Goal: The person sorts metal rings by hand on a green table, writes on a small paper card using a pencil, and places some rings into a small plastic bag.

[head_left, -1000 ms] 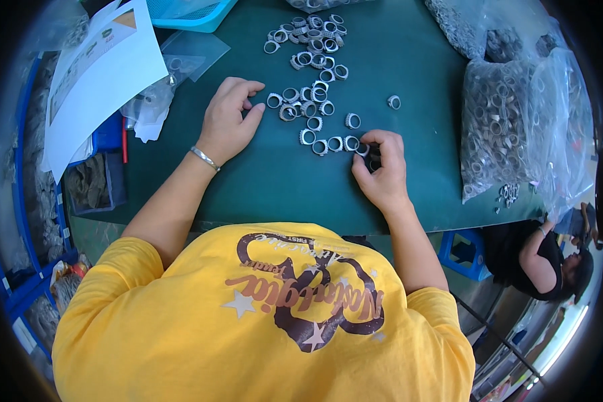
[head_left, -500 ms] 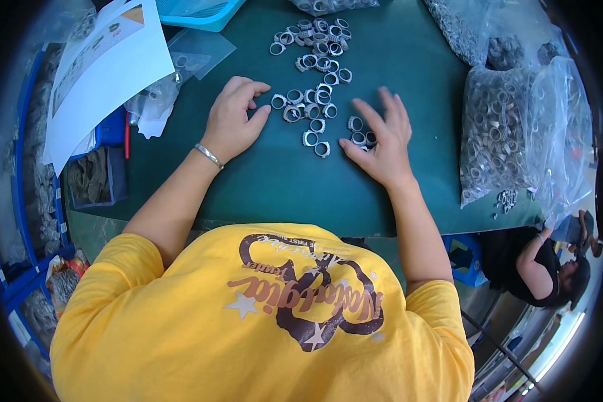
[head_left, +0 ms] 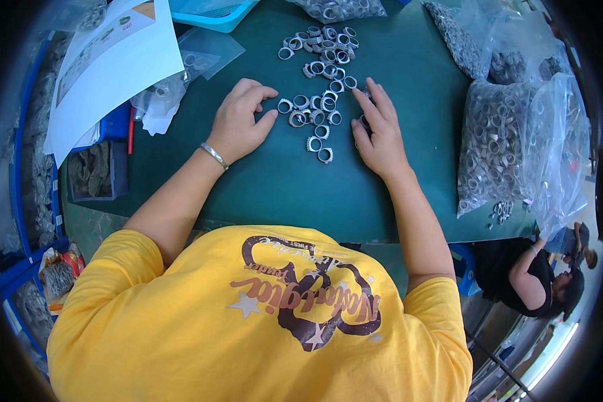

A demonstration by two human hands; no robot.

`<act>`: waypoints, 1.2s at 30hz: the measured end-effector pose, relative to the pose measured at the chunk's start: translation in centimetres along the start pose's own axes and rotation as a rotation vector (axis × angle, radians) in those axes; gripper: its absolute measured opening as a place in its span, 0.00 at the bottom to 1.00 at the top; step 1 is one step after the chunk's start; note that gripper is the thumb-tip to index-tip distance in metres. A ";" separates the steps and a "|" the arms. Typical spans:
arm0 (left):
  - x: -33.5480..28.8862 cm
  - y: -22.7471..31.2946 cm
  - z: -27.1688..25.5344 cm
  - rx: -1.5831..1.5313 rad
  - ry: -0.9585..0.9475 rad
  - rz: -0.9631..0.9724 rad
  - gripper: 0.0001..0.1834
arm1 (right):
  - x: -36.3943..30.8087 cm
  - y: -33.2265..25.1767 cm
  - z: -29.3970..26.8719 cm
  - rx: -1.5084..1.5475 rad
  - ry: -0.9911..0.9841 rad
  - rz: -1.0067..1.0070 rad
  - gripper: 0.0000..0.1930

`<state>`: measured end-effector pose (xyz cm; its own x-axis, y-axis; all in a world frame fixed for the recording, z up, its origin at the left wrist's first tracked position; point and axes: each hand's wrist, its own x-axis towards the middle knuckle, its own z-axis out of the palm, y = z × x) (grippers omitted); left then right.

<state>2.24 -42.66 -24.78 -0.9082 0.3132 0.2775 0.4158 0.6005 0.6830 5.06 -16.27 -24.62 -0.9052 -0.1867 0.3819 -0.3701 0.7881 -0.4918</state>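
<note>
Loose grey metal rings (head_left: 316, 117) lie in an uneven pile on the green tabletop, stretching away from me in a rough line. More rings (head_left: 328, 47) are bunched at its far end. My left hand (head_left: 241, 115) rests on the table just left of the nearer rings, thumb and index finger apart, holding nothing. To the right of the pile, my right hand (head_left: 380, 134) lies palm down with fingers stretched out. A ring or so shows partly beneath its fingers; the rest of what is under that hand is hidden.
Clear plastic bags full of rings (head_left: 496, 147) stand on the right, with a few small metal pieces (head_left: 501, 211) beside them. A turquoise basket (head_left: 211, 19), another bag of rings (head_left: 338, 8) and paper sheets (head_left: 120, 67) lie farther off. A person (head_left: 532, 281) sits at right.
My right hand has moved forward and slightly left, covering the few rings that lay beside it. My left hand stays about where it was beside the pile. The view has shifted slightly.
</note>
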 end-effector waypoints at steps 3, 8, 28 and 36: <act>0.1 -0.1 0.0 -0.013 -0.005 0.000 0.15 | 0.3 0.4 0.3 0.089 -0.030 0.048 0.17; 0.1 0.3 -0.2 -0.028 -0.001 -0.013 0.13 | -1.1 0.7 -1.0 0.181 -0.077 -0.098 0.08; 0.0 0.2 -0.1 -0.018 0.008 -0.023 0.13 | 3.3 -0.9 0.2 0.144 -0.163 -0.045 0.15; 0.1 0.1 -0.1 -0.025 -0.002 -0.015 0.13 | 3.0 0.4 -0.7 0.164 -0.298 -0.081 0.11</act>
<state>2.22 -42.61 -24.60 -0.9143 0.3060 0.2654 0.4006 0.5863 0.7041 2.39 -16.08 -23.09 -0.8838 -0.4267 0.1917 -0.4500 0.6637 -0.5975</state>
